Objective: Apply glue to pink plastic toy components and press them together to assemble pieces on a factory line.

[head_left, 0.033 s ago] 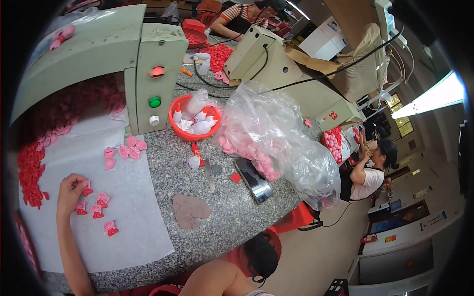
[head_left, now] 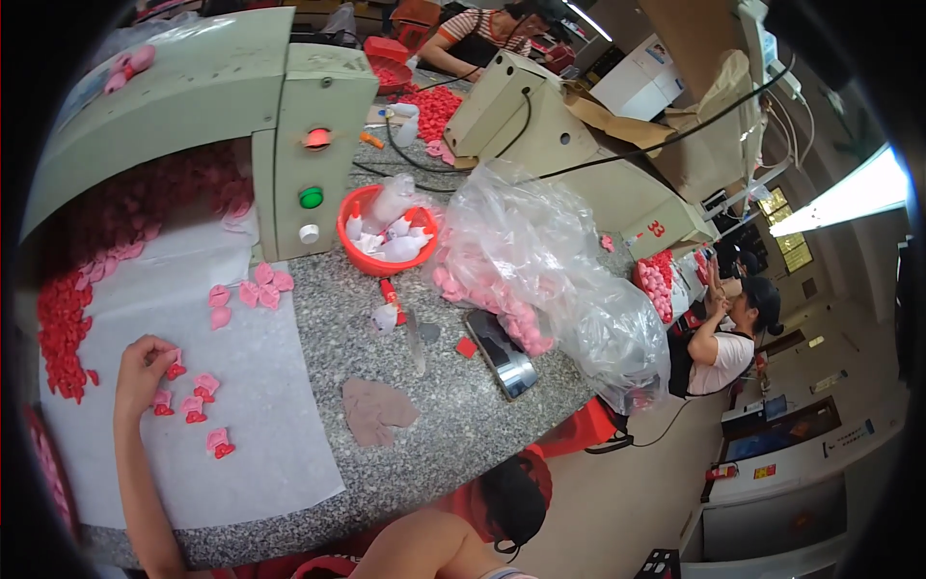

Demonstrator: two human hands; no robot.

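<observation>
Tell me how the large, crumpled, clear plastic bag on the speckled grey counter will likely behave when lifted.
The clear plastic bag would probably sag and fold, since its thin film looks heavily creased. It may hang lopsided, as the small, rounded pink pieces show bunched mostly along its lower-left side.

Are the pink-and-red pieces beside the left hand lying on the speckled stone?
No, the pink-and-red pieces beside the left hand lie on the white sheet.
</observation>
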